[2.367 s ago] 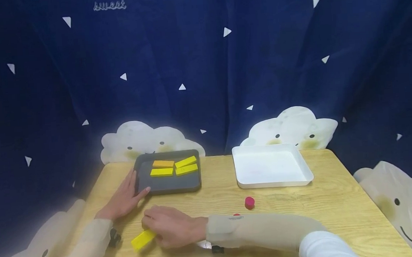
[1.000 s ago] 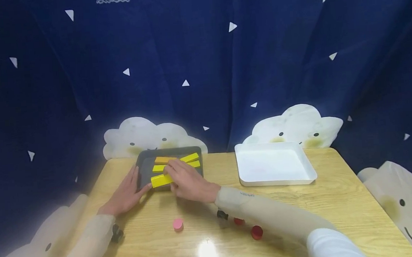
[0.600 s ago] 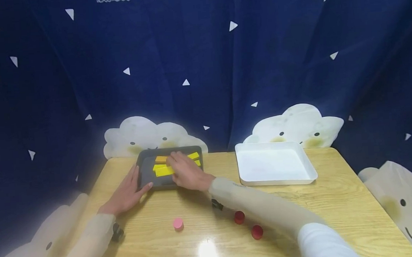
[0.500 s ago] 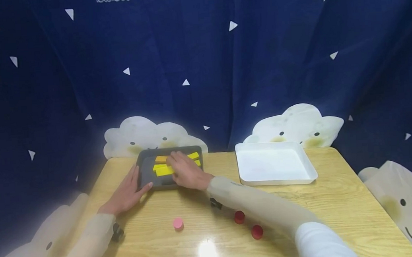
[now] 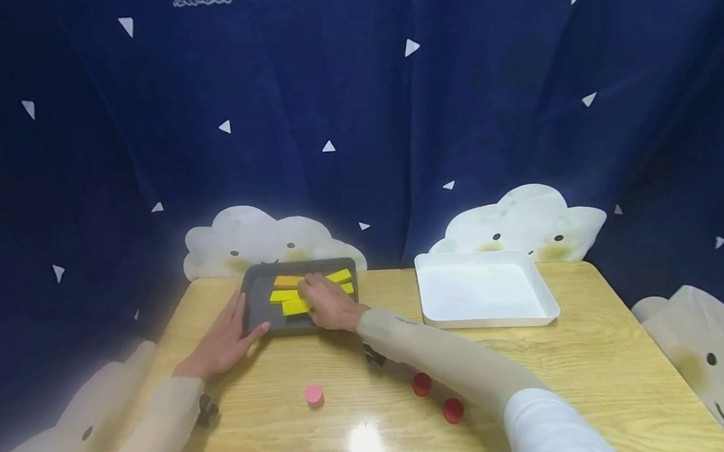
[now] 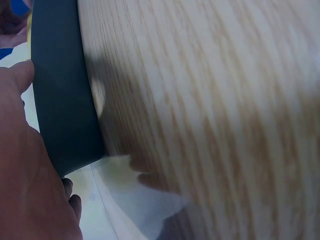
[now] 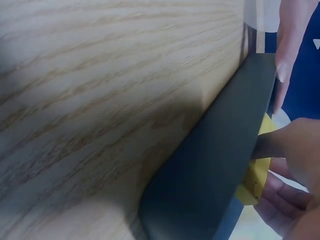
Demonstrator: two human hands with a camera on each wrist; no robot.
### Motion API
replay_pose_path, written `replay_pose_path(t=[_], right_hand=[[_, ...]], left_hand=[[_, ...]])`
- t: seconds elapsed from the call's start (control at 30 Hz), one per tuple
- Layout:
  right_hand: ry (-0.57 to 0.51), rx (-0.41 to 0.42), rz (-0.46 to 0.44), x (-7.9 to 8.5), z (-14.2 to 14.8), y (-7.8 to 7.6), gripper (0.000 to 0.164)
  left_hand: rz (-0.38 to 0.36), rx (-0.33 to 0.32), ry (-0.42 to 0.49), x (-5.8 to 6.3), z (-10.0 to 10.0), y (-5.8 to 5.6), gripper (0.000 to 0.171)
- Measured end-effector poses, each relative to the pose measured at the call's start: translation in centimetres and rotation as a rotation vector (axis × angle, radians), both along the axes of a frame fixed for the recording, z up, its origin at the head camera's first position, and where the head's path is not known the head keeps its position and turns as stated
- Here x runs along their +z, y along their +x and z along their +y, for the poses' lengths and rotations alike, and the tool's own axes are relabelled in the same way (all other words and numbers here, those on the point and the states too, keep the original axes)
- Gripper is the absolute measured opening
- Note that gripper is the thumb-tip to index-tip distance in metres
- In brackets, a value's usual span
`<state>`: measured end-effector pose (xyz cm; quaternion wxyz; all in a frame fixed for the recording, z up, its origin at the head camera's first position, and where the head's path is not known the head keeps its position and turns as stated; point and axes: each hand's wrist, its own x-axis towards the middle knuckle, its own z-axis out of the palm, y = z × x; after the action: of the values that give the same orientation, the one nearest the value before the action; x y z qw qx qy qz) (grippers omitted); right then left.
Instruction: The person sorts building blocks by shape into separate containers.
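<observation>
The held yellow block is at the dark tray, over its floor and just in front of another yellow block; whether it touches bottom I can't tell. The right hand pinches it toward its right end, thumb on the near long side, fingers on the far side. It looks light, stiff and smooth-faced, perhaps wood or plastic, and hard to harm; gripping the long sides near the middle should tip it least. The left hand lies with fingers straight along the tray's left wall, thumb at the near rim (a handy brace for so light-looking a tray).

The orange block and two more yellow blocks behind crowd the fingers. On the counter stand a pink cylinder and two red cylinders, the latter near the right sleeve. A white tray sits well to the right.
</observation>
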<state>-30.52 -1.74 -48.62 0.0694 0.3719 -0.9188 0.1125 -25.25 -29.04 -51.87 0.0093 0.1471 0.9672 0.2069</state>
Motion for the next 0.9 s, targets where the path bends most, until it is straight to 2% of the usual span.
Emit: replay_pose_path(t=[0.4,0.67,0.9], right_hand=[[0.038,-0.008,-0.039,-0.9,0.0,-0.7,0.032],[0.055,-0.006,-0.029,-1.3,0.3,-0.9,0.032],[0.040,-0.029,0.002,-0.9,0.7,-1.4,0.041]], left_hand=[[-0.005,-0.002,-0.008,0.1,-0.1,-0.1,0.105],[-0.002,-0.001,-0.014,0.2,0.1,-0.1,0.104],[0.013,-0.009,-0.003,0.3,0.2,0.2,0.103]])
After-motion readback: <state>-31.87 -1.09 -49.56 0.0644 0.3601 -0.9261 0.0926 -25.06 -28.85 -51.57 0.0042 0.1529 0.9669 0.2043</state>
